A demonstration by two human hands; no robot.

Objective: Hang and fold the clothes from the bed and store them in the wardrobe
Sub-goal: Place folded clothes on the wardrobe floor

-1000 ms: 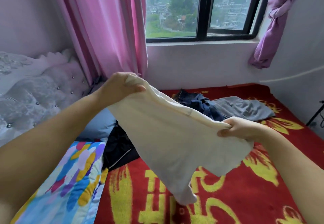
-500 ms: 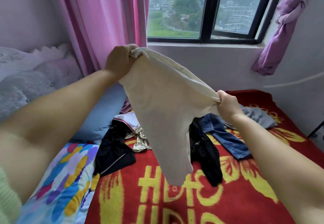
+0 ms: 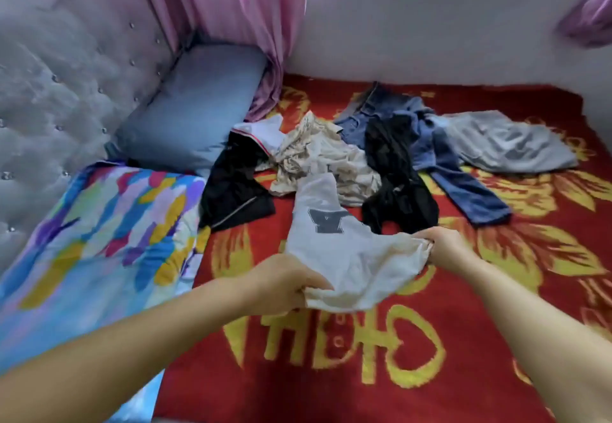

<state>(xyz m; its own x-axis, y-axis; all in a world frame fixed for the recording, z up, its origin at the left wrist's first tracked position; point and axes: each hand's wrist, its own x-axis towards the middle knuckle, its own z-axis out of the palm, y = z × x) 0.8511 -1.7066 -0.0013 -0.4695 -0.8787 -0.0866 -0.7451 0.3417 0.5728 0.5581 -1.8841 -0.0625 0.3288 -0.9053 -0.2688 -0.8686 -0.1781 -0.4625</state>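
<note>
I see a blue pillow [image 3: 195, 104] against the tufted grey headboard [image 3: 66, 68], a pink curtain [image 3: 238, 21] behind, a multicoloured quilt [image 3: 96, 240] beside.

White shirt [image 3: 344, 250] between my hands: one dark grey block letter "A", upside down to me. Red bed blanket [image 3: 463, 373]: large yellow lettering near my arms, blurred and inverted, not legible. No other text readable.
</note>
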